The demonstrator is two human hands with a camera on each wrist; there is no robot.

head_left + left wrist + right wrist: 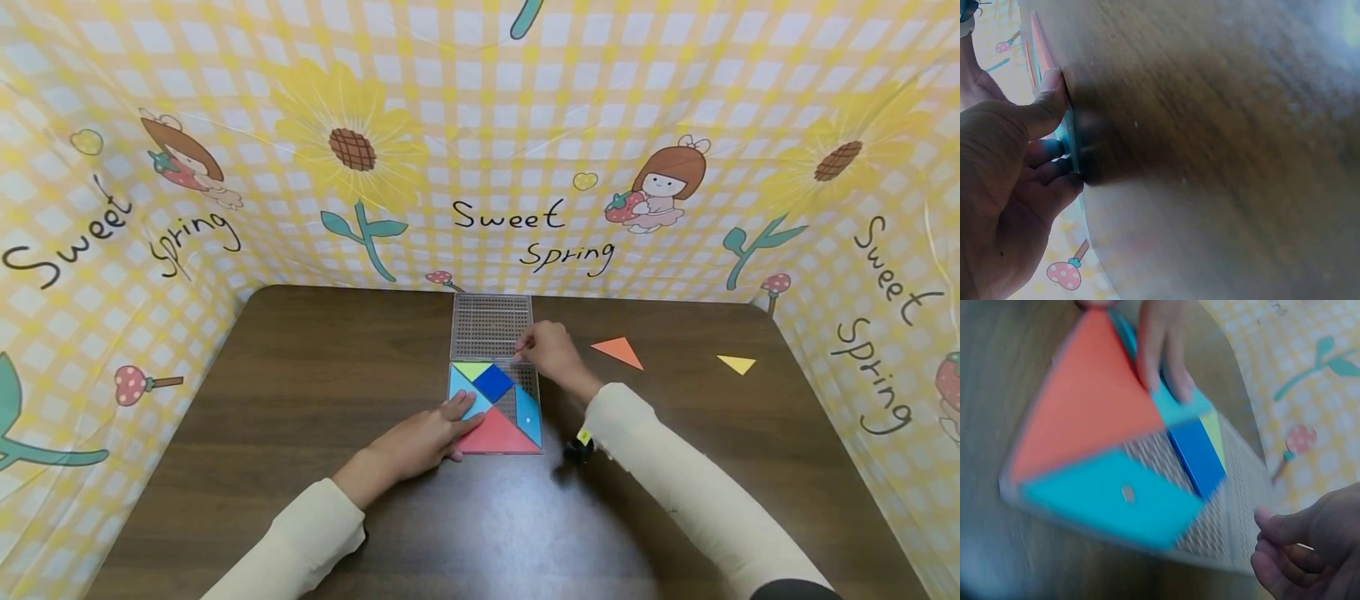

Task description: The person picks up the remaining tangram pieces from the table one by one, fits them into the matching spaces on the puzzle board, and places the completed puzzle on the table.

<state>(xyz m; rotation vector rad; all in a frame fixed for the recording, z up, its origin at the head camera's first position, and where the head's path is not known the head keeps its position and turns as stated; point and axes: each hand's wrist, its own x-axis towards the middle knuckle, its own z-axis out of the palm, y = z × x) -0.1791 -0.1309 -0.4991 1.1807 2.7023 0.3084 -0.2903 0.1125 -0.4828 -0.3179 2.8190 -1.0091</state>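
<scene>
in a grey plastic case a light-blue triangle is touched by the extended left hand, the right hand clenched, a yellow triangle in head view only.

I'm counting seven tangram pieces: two large triangles, one mid-sized orange triangle, two small triangles, one dark-blue square, one blue parallelogram. I'm using two hands, wearing two cream sleeves, and seeing one two-panel grid case, one wooden table.
</scene>
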